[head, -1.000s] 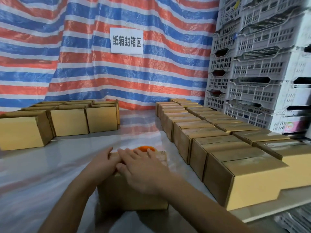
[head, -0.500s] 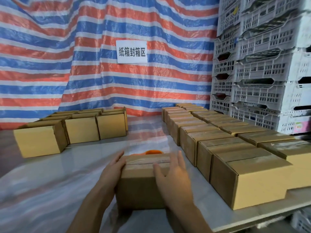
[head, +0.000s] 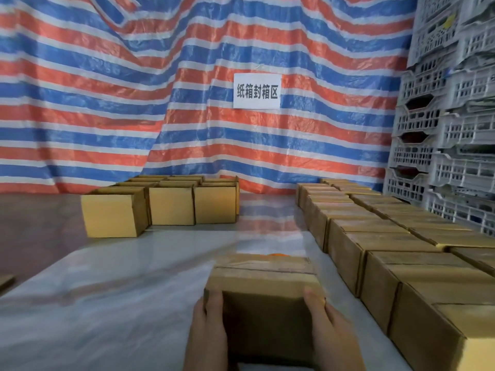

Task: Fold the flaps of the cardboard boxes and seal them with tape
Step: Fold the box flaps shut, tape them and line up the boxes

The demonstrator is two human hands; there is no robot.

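Observation:
A small cardboard box (head: 263, 279) with closed flaps and a strip of clear tape across its top stands on the table right in front of me. My left hand (head: 207, 333) grips its near left corner and my right hand (head: 330, 333) grips its near right corner, thumbs on the near face. Just behind the box peeks an orange tape roll (head: 276, 254), mostly hidden. On the right run two rows of taped boxes (head: 375, 236). At the back left stands a group of open-topped boxes (head: 171, 204).
The table (head: 120, 290) has a glossy plastic cover. A striped red, white and blue tarp (head: 160, 103) with a white paper sign (head: 257, 91) hangs behind. White plastic crates (head: 450, 129) are stacked at the right.
Both hands slid from the box's top to its near corners. The camera tilted up and shifted left, so the box sits lower in view.

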